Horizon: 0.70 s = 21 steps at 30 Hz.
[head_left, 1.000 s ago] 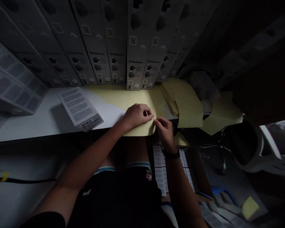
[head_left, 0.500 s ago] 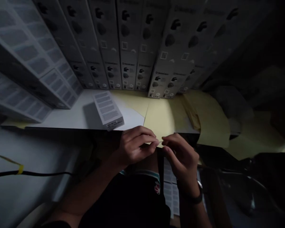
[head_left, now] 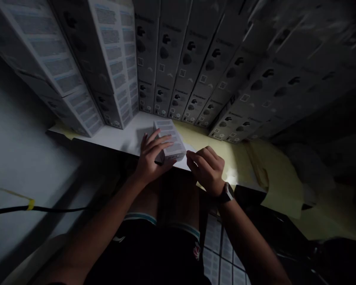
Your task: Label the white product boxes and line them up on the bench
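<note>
A small white printed box (head_left: 175, 147) lies at a slant on the white shelf, its labelled end towards me. My left hand (head_left: 150, 158) holds it from the left, fingers spread over its top and thumb against its near end. At the box's right near corner, my right hand (head_left: 207, 166) is closed in a pinch, its fingertips at the edge. What sits between those fingertips is too small and dim to make out. A watch is on my right wrist.
Tall stacks of similar boxes (head_left: 178, 71) rise behind the shelf (head_left: 127, 138), with more stacks (head_left: 106, 79) at left. Yellow paper (head_left: 225, 158) covers the right part. Further boxes (head_left: 222, 253) lie low beside my leg. A black cable (head_left: 62, 209) runs at left.
My hands were together in front of the shelf, pinching a small pale thing between them. Now the left has moved onto the box and the right is at its corner. The view has shifted.
</note>
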### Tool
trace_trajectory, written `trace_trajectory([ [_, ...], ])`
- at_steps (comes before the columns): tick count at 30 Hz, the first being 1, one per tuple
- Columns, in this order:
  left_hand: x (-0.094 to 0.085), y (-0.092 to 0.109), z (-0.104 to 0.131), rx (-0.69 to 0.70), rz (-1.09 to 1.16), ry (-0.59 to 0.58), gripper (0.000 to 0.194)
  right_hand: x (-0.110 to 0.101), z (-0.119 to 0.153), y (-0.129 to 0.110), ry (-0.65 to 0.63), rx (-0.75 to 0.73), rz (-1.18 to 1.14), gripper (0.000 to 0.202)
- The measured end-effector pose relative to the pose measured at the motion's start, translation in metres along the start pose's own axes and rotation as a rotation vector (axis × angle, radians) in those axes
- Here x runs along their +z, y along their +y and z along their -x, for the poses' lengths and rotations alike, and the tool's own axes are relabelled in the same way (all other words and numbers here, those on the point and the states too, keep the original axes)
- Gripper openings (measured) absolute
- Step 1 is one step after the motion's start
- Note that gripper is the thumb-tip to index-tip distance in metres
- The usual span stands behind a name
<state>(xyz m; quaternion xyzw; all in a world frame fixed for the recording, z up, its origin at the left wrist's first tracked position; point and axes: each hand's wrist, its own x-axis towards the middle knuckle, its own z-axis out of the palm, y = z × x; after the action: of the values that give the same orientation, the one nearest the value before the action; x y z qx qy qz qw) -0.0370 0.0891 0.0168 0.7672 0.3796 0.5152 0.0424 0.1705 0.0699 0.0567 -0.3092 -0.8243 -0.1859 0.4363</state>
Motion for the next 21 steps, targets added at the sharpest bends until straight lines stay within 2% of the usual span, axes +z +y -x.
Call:
trace_trajectory([
  [3,0.007,-0.012,0.001,-0.021,0.040,-0.027,0.022,0.010,-0.010,0.009,-0.055,-0.159,0.048,0.014],
  [7,0.013,-0.016,0.003,0.006,0.136,0.054,0.017,0.009,-0.019,0.014,-0.152,-0.276,0.086,0.009],
  [14,0.020,-0.018,0.003,0.019,0.212,0.128,0.016,0.009,-0.020,0.010,-0.226,-0.288,0.126,0.007],
  [21,0.020,-0.022,0.005,0.037,0.205,0.104,0.019,0.012,-0.012,0.004,-0.344,-0.183,0.076,0.009],
])
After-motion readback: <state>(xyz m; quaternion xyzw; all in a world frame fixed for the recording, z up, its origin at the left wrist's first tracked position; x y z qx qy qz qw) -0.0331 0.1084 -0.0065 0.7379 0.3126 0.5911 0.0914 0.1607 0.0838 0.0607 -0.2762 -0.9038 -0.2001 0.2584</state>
